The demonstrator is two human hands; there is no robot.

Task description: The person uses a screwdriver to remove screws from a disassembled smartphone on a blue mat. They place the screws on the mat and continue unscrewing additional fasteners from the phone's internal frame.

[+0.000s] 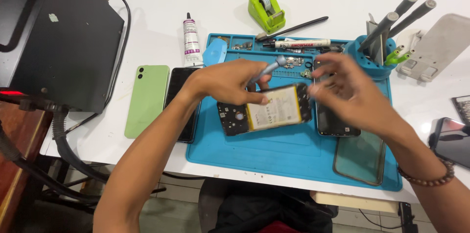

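Two hands meet over the blue repair mat, both on an opened phone w/ its back off: yellow-labelled battery showing, dark frame round it. Phone sits mid-mat, lifted a bit at a tilt, not flat.

Left hand is clamped on the phone's left/top edge, thumb on the battery, and the same hand also pins a grey-handled screwdriver that sticks out toward the far side. Right hand is blurred; fingers look closed at the phone's right end, but whether they pinch it or only touch it I can't tell.

Risks, as I judge them:
- One hand doing 2 jobs (phone + driver) = weak hold; phone could slip and drop onto the mat.
- Driver tip is near the exposed battery and board; a slip could gouge the cell or scratch parts.
- Small loose parts lie on the far strip of the mat, just beyond the hands; a wrist sweep could scatter them.
- Glass panel lies near-right, under the right forearm; leaning down could crack it.
- Green phone and dark phone sit left, off the mat, by the left forearm.
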